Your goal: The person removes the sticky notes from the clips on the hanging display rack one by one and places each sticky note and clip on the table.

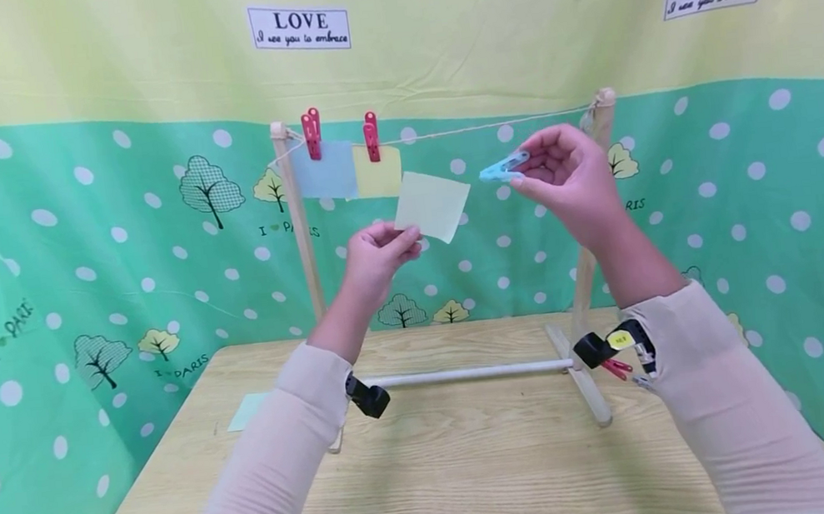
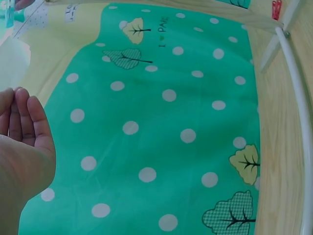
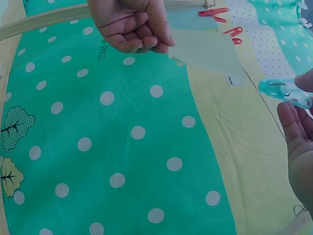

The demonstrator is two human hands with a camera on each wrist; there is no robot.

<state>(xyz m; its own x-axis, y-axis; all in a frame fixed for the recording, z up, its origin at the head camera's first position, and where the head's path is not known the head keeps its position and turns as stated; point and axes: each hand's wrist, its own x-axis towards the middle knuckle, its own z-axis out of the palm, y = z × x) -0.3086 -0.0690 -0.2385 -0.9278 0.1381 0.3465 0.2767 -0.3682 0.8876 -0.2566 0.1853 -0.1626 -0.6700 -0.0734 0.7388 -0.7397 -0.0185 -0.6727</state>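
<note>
My left hand pinches a pale green square paper by its lower left corner, tilted in front of the string. To the right, my right hand holds a light blue clothespin between thumb and fingers, its tip pointing left toward the paper but apart from it. On the string's left part hang a blue paper and a yellow paper, held by red clothespins. In the right wrist view the blue clothespin shows near the fingers.
Wooden posts carry the string, and a white bar joins their feet. A pale green paper lies on the table at left. Red clothespins lie beside the right foot, partly behind the right wrist camera. A dotted curtain hangs behind.
</note>
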